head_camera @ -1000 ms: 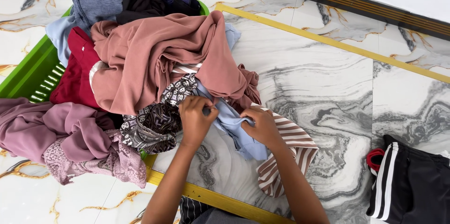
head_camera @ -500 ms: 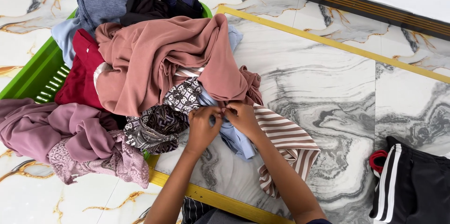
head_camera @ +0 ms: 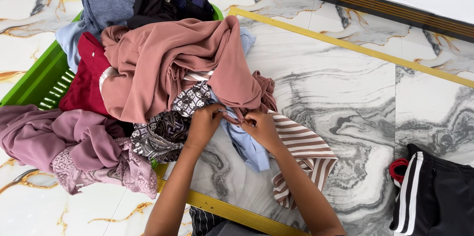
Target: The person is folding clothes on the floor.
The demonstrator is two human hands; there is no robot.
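- The left hand and the right hand are close together, both pinching the upper edge of the light blue garment.
- This garment lies on the marble floor; its long axis runs from the hands down toward the person.
- Behind, the green laundry basket is overfilled with a dusty pink cloth and a dark red garment.

Light blue garment: thin fabric, crumpled, lying on the grey marbled floor at the near edge of the clothes pile. Upper end pinched at a seam or hem, apparently, between both hands; detail too small to confirm. Lower end trails loose, beside the brown-and-white striped cloth.
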